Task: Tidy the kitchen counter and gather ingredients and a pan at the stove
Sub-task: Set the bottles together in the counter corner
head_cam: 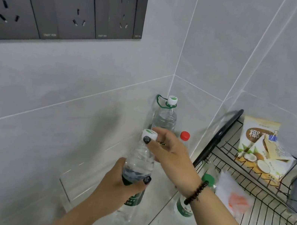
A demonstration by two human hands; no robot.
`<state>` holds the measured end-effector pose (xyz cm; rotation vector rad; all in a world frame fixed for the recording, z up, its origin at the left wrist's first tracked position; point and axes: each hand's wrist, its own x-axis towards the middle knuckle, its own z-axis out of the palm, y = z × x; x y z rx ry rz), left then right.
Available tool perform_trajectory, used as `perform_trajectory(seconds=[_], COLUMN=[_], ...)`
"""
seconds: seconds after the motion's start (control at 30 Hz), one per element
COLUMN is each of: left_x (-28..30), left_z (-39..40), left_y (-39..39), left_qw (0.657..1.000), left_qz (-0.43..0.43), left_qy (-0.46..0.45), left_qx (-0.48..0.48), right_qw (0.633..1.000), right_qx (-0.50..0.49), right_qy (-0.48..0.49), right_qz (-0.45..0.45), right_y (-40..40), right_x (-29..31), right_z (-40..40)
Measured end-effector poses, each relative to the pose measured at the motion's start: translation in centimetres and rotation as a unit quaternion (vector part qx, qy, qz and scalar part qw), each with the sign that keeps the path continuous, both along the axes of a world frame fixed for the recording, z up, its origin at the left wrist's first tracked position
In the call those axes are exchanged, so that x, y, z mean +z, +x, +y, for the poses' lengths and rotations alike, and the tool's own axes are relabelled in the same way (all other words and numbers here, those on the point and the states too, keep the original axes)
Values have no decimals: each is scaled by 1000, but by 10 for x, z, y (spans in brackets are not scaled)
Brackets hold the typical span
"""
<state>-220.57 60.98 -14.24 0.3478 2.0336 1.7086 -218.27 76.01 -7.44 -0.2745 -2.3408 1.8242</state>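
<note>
A clear water bottle (138,161) with a green label and a white cap (150,133) is held upright in front of the tiled wall. My left hand (119,183) grips its body around the label. My right hand (167,147) pinches the bottle at its cap and neck, thumb on the cap's side. Behind it, in the corner, stands a second clear bottle (164,118) with a white cap and a green carry loop.
A red-capped bottle (185,136) and a green-capped bottle (186,207) stand by the corner. A black wire rack (248,190) on the right holds a coconut snack bag (261,149) and a plastic bag (232,195). Dark wall sockets (63,5) sit upper left.
</note>
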Motion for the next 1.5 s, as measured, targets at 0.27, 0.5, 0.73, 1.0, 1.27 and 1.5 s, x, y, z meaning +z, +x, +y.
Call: perform_trajectory(seconds=[0.27, 0.5, 0.73, 1.0, 1.27, 1.5], left_x=[-7, -21, -62, -75, -77, -74], left_z=[-1, -28, -68, -69, -70, -71], left_y=[-34, -75, -90, -103, -105, -102], left_qw=[998, 987, 988, 988, 986, 987], left_qz=[14, 123, 138, 132, 144, 132], left_qy=[-8, -65, -68, -67, -65, -79], left_qx=[-56, -79, -10, -39, -54, -53], right_qw=[998, 990, 977, 961, 958, 963], right_qx=[-14, -94, -163, -200, -232, -210], right_qy=[47, 81, 136, 189, 166, 170], right_qz=[42, 60, 27, -18, -26, -19], right_y=[-33, -69, -113, -133, -139, -145], right_x=[-12, -15, -39, -75, -97, -100], right_z=[-2, -2, -1, 0, -1, -4])
